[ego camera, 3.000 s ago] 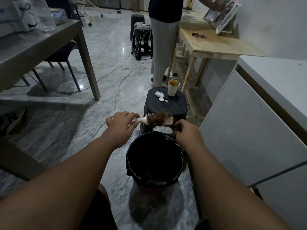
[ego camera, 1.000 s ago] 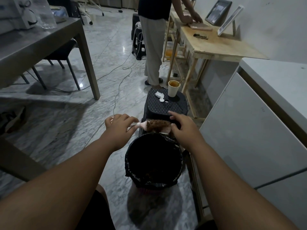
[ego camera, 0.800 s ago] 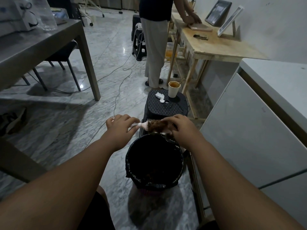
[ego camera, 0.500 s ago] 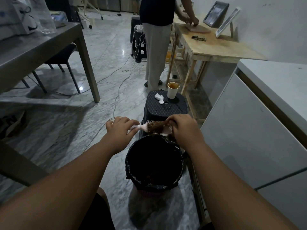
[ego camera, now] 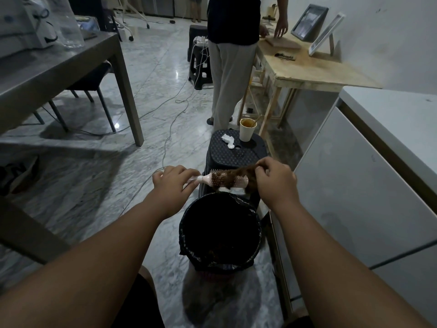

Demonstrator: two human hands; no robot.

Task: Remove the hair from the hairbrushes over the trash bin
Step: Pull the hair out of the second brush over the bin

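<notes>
Left hand [ego camera: 173,183] gripping hairbrush [ego camera: 239,182] handle, right hand [ego camera: 275,182] pinching hair [ego camera: 247,172], trash bin [ego camera: 185,233] on marble floor [ego camera: 94,185]

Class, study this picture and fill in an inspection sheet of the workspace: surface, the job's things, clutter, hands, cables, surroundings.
Surface: marble floor; a black stool stands just beyond the bin.
Job's things: pink hairbrush held above the far rim of the black-lined trash bin; brown hair partly lifted off the bristles.
Clutter: paper cup and crumpled white tissue on the stool.
Hands: left hand grips the brush handle; right hand pinches the hair.
Cables: a grey cable trails across the floor.
Surroundings: a person stands at a wooden table; grey table to the left, white cabinet to the right.
</notes>
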